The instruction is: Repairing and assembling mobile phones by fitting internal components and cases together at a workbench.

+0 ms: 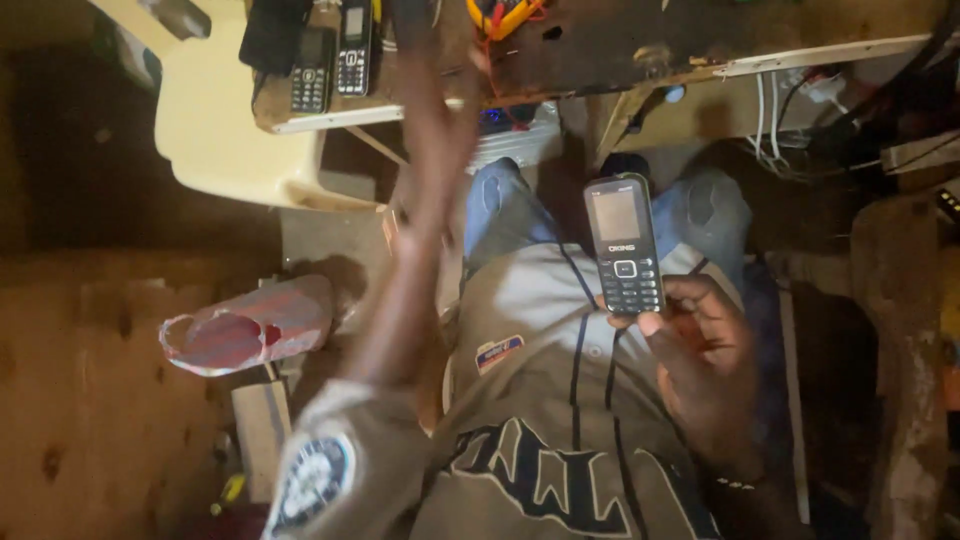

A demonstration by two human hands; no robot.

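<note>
My right hand (700,345) holds a black keypad phone (625,245) upright over my lap, its grey screen facing me and my thumb at the bottom keys. My left hand (435,130) is raised toward the wooden workbench (600,45), blurred by motion; whether it holds anything I cannot tell. Two more black keypad phones (332,62) lie side by side on the bench's left part, just left of that hand. I sit in a grey jersey and blue jeans.
A cream plastic chair (215,120) stands left of the bench. A red-and-white cylindrical wrapped object (250,325) lies on the floor at left, with a yellow-handled tool (228,492) below it. Red and yellow wires (505,15) sit on the bench; white cables (770,110) hang at right.
</note>
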